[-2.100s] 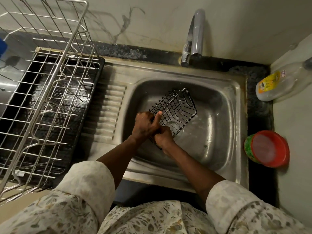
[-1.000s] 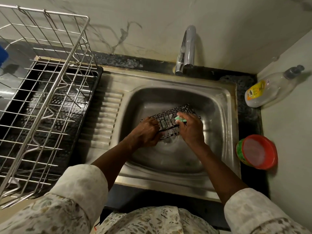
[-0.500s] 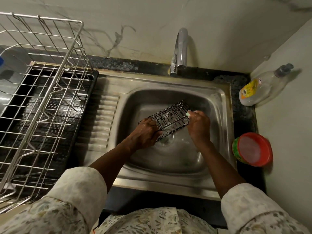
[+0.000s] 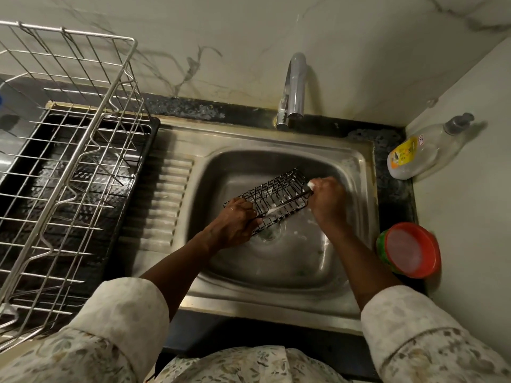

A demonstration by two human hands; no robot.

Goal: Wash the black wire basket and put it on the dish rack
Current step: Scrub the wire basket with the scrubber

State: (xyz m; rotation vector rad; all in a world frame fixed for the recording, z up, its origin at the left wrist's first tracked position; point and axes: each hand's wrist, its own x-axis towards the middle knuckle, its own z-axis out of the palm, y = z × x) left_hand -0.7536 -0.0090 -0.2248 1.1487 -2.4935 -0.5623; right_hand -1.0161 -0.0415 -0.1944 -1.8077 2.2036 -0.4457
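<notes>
The black wire basket (image 4: 276, 197) is held tilted over the steel sink (image 4: 356, 167), just above the drain. My left hand (image 4: 235, 221) grips its near left end. My right hand (image 4: 327, 200) is at the basket's right end, gripping a small pale scrubber (image 4: 312, 184) that peeks out above the fingers and presses against the wire. White suds cling to the basket's lower wires. The silver wire dish rack (image 4: 69, 167) stands on a black tray on the left counter.
The tap (image 4: 294, 89) rises behind the sink; no water stream is visible. A clear soap bottle with a yellow label (image 4: 420, 150) lies at the right corner. A red-lidded green tub (image 4: 409, 250) sits right of the sink. The ribbed drainboard (image 4: 160, 200) lies between sink and rack.
The basket turned from standing on end to lying nearly flat and tilted. My right hand moved from its near corner to its right end with the scrubber. My left hand keeps its grip.
</notes>
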